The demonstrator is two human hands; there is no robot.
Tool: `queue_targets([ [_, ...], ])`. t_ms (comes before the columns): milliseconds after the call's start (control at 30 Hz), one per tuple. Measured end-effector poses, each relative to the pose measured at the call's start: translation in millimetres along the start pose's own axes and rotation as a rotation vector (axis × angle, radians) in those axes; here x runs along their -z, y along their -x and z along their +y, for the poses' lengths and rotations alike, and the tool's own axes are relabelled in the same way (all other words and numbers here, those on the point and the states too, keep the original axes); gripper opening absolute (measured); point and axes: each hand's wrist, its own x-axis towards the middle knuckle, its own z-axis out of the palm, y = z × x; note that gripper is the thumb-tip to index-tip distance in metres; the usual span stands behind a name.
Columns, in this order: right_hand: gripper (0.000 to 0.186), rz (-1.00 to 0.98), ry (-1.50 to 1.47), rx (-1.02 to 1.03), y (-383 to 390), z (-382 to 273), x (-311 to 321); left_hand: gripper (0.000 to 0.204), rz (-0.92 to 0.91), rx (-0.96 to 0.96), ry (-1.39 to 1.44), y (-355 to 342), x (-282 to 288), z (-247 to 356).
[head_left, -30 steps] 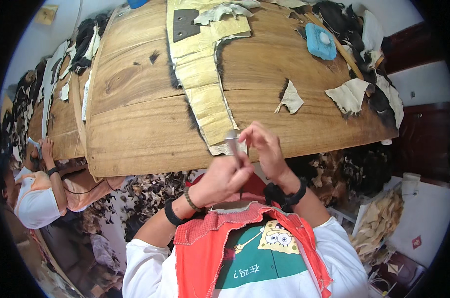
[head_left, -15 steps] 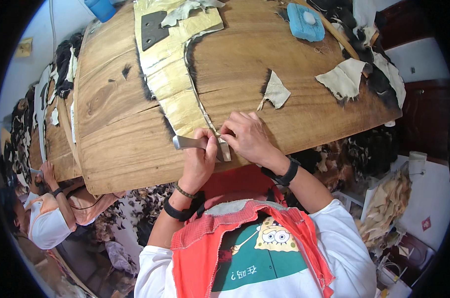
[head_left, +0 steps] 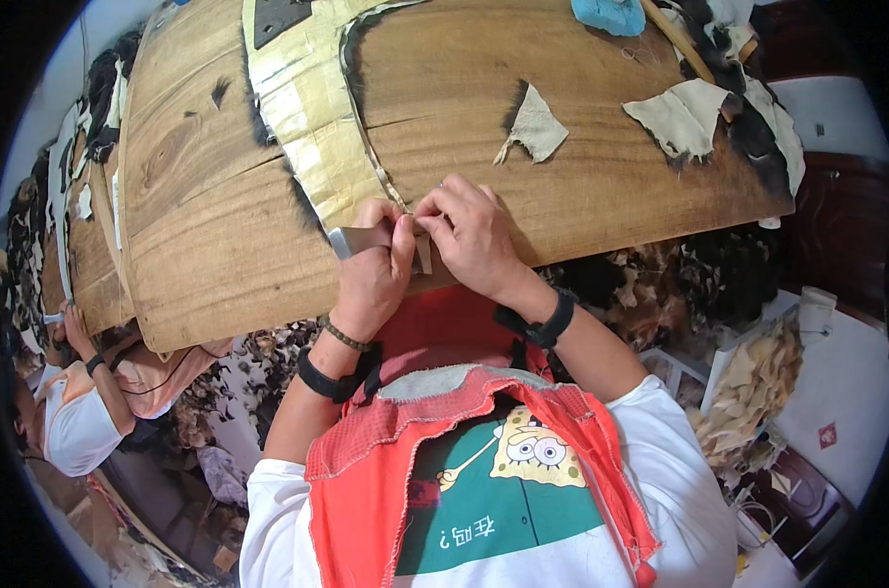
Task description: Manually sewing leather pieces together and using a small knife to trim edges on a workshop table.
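A long fur piece (head_left: 304, 191) faced with yellow paper lies on the wooden board, dark hair showing along its edges. My left hand (head_left: 374, 265) is closed round a flat silver-grey metal tool (head_left: 358, 238) at the near end of the piece. Its thumb and forefinger meet at the piece's right edge. Beside it, my right hand (head_left: 469, 235) pinches the same edge, fingertips almost touching the left thumb. A pale flat strip (head_left: 422, 257) shows beneath the hands. What lies between the fingertips is mostly hidden.
A pale hide scrap (head_left: 538, 125) and a larger one (head_left: 680, 116) lie right on the board (head_left: 219, 274). Farther off are a black flat plate (head_left: 280, 18), a blue block (head_left: 609, 15) and a wooden stick (head_left: 678, 41). At left, another person's hand (head_left: 72, 331) works at another board.
The whole view has shifted, so the board sits higher and farther left. Both hands stay at the piece's edge, and the metal tool is turned slightly, showing more of its flat face.
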Motion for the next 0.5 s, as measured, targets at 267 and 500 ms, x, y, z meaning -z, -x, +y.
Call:
queue_targets([
  [267, 0.009, 0.086, -0.493, -0.284, 47, -14, 33, 0.013, -0.057, -0.129, 0.006, 32, -3, -6],
  [500, 0.047, -0.345, -0.312, 0.08, 64, -34, 80, 0.008, -0.029, -0.212, 0.003, 36, 6, 11],
])
